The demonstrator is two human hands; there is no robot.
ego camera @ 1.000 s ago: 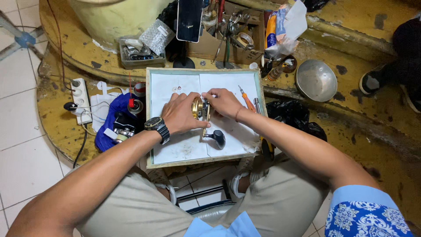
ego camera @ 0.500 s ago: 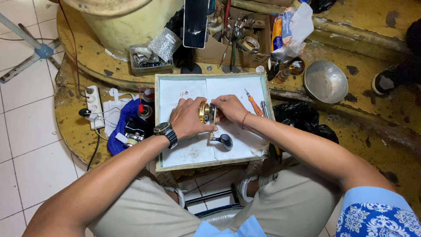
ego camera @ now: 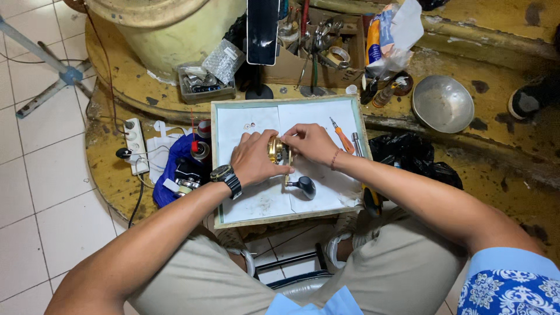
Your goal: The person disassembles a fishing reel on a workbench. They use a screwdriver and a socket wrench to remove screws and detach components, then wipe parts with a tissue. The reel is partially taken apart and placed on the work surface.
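We grip gold reel (ego camera: 279,153) with both hands over tray (ego camera: 217,175) centre. Left hand (ego camera: 252,158) wraps reel's left side, fingers closed on it; watch (ego camera: 226,177) on that wrist. Right hand (ego camera: 311,143) pinches reel's right side. Black knob (ego camera: 304,186) hangs below reel. Orange screwdriver (ego camera: 343,137) right of reel, on tray. Metal bowl (ego camera: 442,104) well right of tray. Power strip (ego camera: 134,146) left of tray.

bright, even overhead light; soft shadows, mostly sharp, slight wide-angle stretch at the edges.
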